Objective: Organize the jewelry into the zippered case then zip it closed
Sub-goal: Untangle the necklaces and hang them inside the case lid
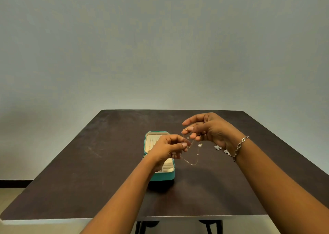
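While dark table (71,162) carries open teal case (165,176) at centre, left hand (169,148) and right hand (211,130) each pinch necklace (193,162), slung between them just right of case; chain light, limp, tangle-prone, probably fragile; best held near ends, pearl (199,145) dangling

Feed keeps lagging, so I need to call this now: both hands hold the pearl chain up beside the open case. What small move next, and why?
Probably carry the pearl chain left and lower it into the open teal case. The left hand and right hand both pinch it in the air, its loop hanging just right of the case.
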A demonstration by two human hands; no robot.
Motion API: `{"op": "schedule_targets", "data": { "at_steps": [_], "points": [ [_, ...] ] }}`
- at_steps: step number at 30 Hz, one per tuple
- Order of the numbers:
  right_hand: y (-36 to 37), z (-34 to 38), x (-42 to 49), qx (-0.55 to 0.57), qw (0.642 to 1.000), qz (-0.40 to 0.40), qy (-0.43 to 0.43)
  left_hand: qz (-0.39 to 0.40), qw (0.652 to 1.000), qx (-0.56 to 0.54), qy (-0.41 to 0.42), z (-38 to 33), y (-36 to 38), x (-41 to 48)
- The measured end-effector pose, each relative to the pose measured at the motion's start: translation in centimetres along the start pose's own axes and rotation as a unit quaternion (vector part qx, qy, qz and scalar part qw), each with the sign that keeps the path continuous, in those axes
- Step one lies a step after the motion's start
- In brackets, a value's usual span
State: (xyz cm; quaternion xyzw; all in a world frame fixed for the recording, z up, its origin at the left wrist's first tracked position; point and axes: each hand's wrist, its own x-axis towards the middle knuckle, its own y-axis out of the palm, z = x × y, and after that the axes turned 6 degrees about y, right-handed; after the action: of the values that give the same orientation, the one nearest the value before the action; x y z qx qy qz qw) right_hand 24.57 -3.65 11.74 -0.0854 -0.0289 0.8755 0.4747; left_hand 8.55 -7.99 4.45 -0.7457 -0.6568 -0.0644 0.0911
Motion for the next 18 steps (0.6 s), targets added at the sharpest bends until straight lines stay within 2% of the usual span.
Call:
{"op": "schedule_targets", "data": {
  "at_steps": [7,12,18],
  "points": [
    [-1.0,-0.7,-0.4,0.014,1.000,-0.014,0.014,-0.017,0.991,-0.135,-0.022,0.2,-0.2,-0.5],
    [-1.1,-1.6,-0.8,-0.016,0.999,0.007,0.042,-0.022,0.967,-0.250,-0.045,0.2,-0.3,-0.5],
    [-0.8,-2.9,-1.0,0.035,0.997,0.037,0.063,-0.029,0.951,-0.302,-0.057,-0.2,0.3,-0.3]
  ]
}}
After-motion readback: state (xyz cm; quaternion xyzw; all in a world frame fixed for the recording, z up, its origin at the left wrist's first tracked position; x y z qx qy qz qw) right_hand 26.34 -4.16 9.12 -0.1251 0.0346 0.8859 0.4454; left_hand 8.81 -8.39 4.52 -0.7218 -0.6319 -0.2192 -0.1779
